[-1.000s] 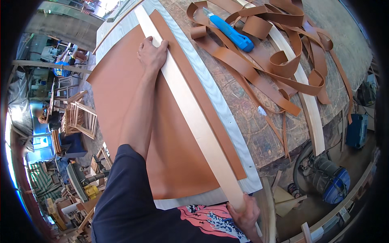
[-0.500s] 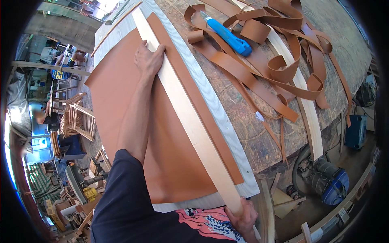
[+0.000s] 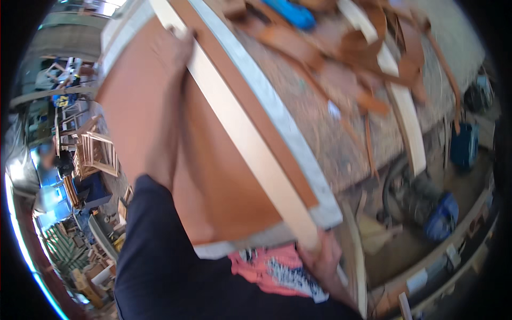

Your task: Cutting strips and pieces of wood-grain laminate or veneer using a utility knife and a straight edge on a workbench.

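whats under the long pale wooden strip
Under the pale wooden strip lies a brown leather-like sheet, visible along both sides; below that, a light grey board shows past the sheet's edges. Whatever the strip directly covers is hidden.

A long, pale wooden slat (image 3: 412,125) lies under loose, curled brown strips (image 3: 306,52) on the worn brown tabletop (image 3: 349,152), one end jutting past the edge. At right, a dark teal boxy case (image 3: 464,146) is near a blurred blue-and-grey rounded machine (image 3: 441,217). At left are light-brown wooden frames (image 3: 99,154).
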Demonstrator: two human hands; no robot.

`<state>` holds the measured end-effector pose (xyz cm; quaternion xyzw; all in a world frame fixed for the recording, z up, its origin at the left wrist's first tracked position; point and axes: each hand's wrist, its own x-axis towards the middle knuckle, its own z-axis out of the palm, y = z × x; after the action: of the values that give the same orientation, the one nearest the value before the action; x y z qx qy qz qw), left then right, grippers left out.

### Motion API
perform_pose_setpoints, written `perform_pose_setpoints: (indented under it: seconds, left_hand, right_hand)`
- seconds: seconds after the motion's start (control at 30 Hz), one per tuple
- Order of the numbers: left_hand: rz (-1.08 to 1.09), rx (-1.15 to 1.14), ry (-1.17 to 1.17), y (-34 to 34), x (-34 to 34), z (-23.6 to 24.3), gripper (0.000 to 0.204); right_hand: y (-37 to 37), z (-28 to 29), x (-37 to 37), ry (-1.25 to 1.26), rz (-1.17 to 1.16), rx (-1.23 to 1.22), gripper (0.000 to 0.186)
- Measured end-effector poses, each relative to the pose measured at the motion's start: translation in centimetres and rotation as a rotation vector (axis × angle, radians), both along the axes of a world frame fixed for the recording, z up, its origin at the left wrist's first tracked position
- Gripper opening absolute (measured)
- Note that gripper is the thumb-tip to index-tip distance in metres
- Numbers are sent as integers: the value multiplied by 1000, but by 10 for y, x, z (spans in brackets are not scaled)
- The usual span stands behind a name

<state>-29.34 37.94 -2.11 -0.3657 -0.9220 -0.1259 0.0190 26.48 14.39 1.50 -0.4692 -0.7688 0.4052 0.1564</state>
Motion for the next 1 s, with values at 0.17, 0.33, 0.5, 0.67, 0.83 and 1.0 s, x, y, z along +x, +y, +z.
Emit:
perform_pose_setpoints:
  seconds: [0.17,0.33,0.5,0.67,0.83,1.0]
  left_hand:
    - [-101,-86,372,-17,-67,-8,74]
    - [-311,-197,393,-10,-86,-14,79]
    - [-369,-445,167,-23,-4,43,65]
    - [-645,-558,-192,-28,-44,53,119]
    - [-583,-631,15,-20,-39,42,142]
    - [-679,-511,183,-49,-13,51,106]
  right_hand:
    - [8,11,-17,22,-47,-12,55]
    - [9,11,-12,19,-18,0,63]
    - [4,8,-4,-34,-9,16,70]
    - [2,10,-5,-7,11,32,70]
    - [9,12,-6,-25,12,30,70]
    - [2,8,-6,-59,5,5,71]
